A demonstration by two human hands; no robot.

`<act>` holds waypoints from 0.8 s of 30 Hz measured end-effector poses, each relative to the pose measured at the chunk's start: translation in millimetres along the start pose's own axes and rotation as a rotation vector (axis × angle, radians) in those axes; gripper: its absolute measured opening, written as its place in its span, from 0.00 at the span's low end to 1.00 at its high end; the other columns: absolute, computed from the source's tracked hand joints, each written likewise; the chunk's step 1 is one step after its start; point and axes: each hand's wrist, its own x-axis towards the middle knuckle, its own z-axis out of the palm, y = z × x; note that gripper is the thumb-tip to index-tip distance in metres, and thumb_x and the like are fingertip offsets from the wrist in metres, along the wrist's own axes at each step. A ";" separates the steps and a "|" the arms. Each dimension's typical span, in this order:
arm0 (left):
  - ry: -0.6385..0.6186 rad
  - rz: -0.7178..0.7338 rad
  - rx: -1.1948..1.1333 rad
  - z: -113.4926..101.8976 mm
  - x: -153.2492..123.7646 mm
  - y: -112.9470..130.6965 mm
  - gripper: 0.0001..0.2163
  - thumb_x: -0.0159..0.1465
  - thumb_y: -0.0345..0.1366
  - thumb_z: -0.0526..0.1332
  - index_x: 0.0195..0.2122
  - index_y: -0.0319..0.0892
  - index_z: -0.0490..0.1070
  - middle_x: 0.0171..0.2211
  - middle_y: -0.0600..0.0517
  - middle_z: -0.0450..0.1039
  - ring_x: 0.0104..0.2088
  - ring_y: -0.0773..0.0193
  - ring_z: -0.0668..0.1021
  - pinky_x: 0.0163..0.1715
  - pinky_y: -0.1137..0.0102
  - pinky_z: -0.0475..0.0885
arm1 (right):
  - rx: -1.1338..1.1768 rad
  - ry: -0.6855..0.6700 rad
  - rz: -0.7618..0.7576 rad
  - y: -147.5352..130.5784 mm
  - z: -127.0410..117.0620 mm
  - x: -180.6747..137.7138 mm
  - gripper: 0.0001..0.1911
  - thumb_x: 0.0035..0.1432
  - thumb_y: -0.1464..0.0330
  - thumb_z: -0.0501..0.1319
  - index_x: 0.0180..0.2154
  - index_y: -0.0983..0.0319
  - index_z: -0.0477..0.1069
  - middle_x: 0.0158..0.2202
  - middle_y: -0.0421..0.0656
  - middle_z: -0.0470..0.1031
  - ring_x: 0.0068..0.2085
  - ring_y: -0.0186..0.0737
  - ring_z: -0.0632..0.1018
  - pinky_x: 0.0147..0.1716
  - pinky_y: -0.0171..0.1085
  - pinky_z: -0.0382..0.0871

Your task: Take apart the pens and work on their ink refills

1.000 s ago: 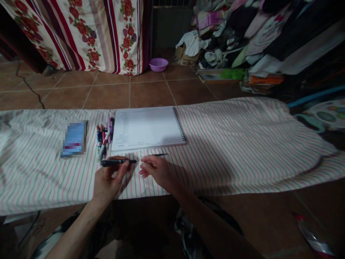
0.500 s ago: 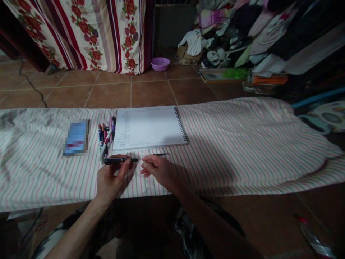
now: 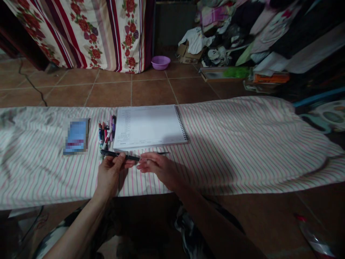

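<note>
Striped cloth (image 3: pixel 229 144); tiled floor (image 3: pixel 110 92) beyond. Black pen (image 3: pixel 113 154), one, pinched between left hand (image 3: pixel 108 174) thumb and fingers, its end just beside right hand (image 3: pixel 161 168), fingers half-curled, grip indeterminable. Forearms converging from below.

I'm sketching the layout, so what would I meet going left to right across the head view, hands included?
Pixelated blue item → left hand holding a black pen → right hand → bottle. The notebook and pen bundle overlap the hands' span, so I leave them out.
</note>
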 end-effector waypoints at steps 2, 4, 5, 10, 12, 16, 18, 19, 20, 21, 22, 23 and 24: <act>0.011 -0.009 -0.034 1.4 -0.1 1.2 0.15 0.44 0.39 0.69 0.27 0.37 0.65 0.19 0.51 0.75 0.20 0.64 0.77 0.25 0.72 0.73 | 0.048 0.020 0.022 -2.8 2.2 -0.4 0.12 0.52 0.66 0.58 0.39 0.65 0.67 0.34 0.46 0.75 0.32 0.37 0.79 0.36 0.42 0.73; 0.011 0.000 -0.049 2.3 -0.8 2.7 0.16 0.44 0.39 0.69 0.27 0.37 0.65 0.19 0.51 0.75 0.20 0.65 0.77 0.25 0.73 0.73 | 0.064 0.030 0.038 -3.8 3.4 -0.6 0.13 0.52 0.64 0.59 0.39 0.65 0.67 0.34 0.46 0.75 0.31 0.37 0.78 0.35 0.42 0.73; 0.009 0.005 -0.050 2.7 -1.2 3.4 0.16 0.44 0.39 0.69 0.26 0.37 0.65 0.19 0.51 0.75 0.19 0.65 0.77 0.24 0.73 0.73 | 0.062 0.030 0.044 -3.6 3.7 -0.6 0.14 0.52 0.63 0.59 0.38 0.65 0.67 0.34 0.46 0.75 0.30 0.37 0.78 0.35 0.42 0.73; -0.033 -0.018 -0.020 3.4 -2.8 4.4 0.15 0.45 0.40 0.69 0.26 0.36 0.66 0.18 0.50 0.75 0.19 0.64 0.77 0.24 0.73 0.73 | 0.022 0.038 0.053 -3.1 3.8 -0.6 0.13 0.51 0.63 0.59 0.36 0.66 0.67 0.29 0.43 0.74 0.29 0.35 0.78 0.33 0.39 0.73; -0.050 -0.022 -0.009 3.0 -2.9 3.9 0.14 0.46 0.40 0.68 0.26 0.35 0.67 0.19 0.50 0.75 0.20 0.64 0.77 0.25 0.73 0.73 | -0.007 0.043 0.043 -5.2 4.3 -1.2 0.13 0.51 0.63 0.58 0.36 0.66 0.68 0.28 0.42 0.74 0.29 0.34 0.77 0.31 0.37 0.72; -0.056 -0.021 -0.024 2.8 -3.4 2.7 0.14 0.47 0.39 0.67 0.29 0.36 0.67 0.21 0.51 0.76 0.21 0.65 0.78 0.26 0.73 0.73 | -0.081 0.040 0.036 -9.4 6.0 -2.4 0.11 0.49 0.65 0.60 0.35 0.65 0.67 0.28 0.42 0.74 0.28 0.33 0.76 0.25 0.32 0.69; -0.058 -0.028 -0.034 3.5 -4.4 2.2 0.14 0.48 0.38 0.67 0.29 0.36 0.67 0.20 0.51 0.75 0.21 0.65 0.77 0.26 0.73 0.73 | -0.094 0.042 0.022 -8.8 6.7 -1.9 0.11 0.47 0.67 0.61 0.34 0.64 0.66 0.27 0.40 0.73 0.26 0.32 0.75 0.23 0.31 0.67; -0.066 -0.037 -0.036 4.0 -5.1 1.9 0.14 0.48 0.38 0.67 0.29 0.35 0.67 0.20 0.51 0.75 0.21 0.66 0.77 0.26 0.73 0.73 | -0.091 0.045 0.012 -7.8 6.9 -1.4 0.11 0.46 0.67 0.61 0.34 0.63 0.66 0.26 0.40 0.73 0.25 0.31 0.75 0.22 0.30 0.66; -0.074 -0.043 -0.039 4.6 -5.9 1.6 0.13 0.48 0.38 0.67 0.29 0.35 0.67 0.20 0.51 0.75 0.21 0.66 0.77 0.26 0.73 0.73 | -0.083 0.050 0.002 -6.6 7.0 -0.7 0.11 0.45 0.68 0.62 0.33 0.63 0.66 0.25 0.39 0.73 0.25 0.31 0.75 0.21 0.30 0.66; -0.082 -0.048 -0.044 5.2 -6.6 1.3 0.13 0.49 0.38 0.67 0.29 0.35 0.67 0.20 0.50 0.75 0.21 0.66 0.77 0.26 0.74 0.73 | -0.073 0.053 -0.005 -5.4 7.0 0.0 0.11 0.45 0.68 0.62 0.33 0.63 0.66 0.25 0.38 0.72 0.25 0.31 0.75 0.21 0.30 0.65; -0.086 -0.053 -0.054 5.8 -7.3 1.1 0.13 0.49 0.38 0.67 0.29 0.35 0.67 0.20 0.51 0.75 0.20 0.67 0.77 0.26 0.74 0.73 | -0.063 0.053 -0.011 -4.2 6.9 0.6 0.11 0.45 0.68 0.62 0.32 0.63 0.65 0.24 0.38 0.72 0.25 0.32 0.75 0.21 0.30 0.65; -0.088 -0.055 -0.068 6.3 -8.0 0.9 0.13 0.49 0.37 0.67 0.29 0.35 0.67 0.20 0.51 0.75 0.20 0.67 0.77 0.26 0.74 0.73 | -0.055 0.052 -0.015 -3.3 6.7 1.0 0.10 0.45 0.68 0.62 0.32 0.63 0.66 0.24 0.38 0.72 0.25 0.32 0.75 0.22 0.30 0.65; -0.089 -0.059 -0.084 6.7 -8.6 0.9 0.13 0.49 0.37 0.67 0.29 0.35 0.67 0.20 0.52 0.75 0.21 0.67 0.77 0.26 0.75 0.73 | -0.049 0.050 -0.016 -2.7 6.6 1.3 0.10 0.45 0.67 0.62 0.32 0.63 0.66 0.23 0.38 0.72 0.25 0.32 0.75 0.22 0.31 0.65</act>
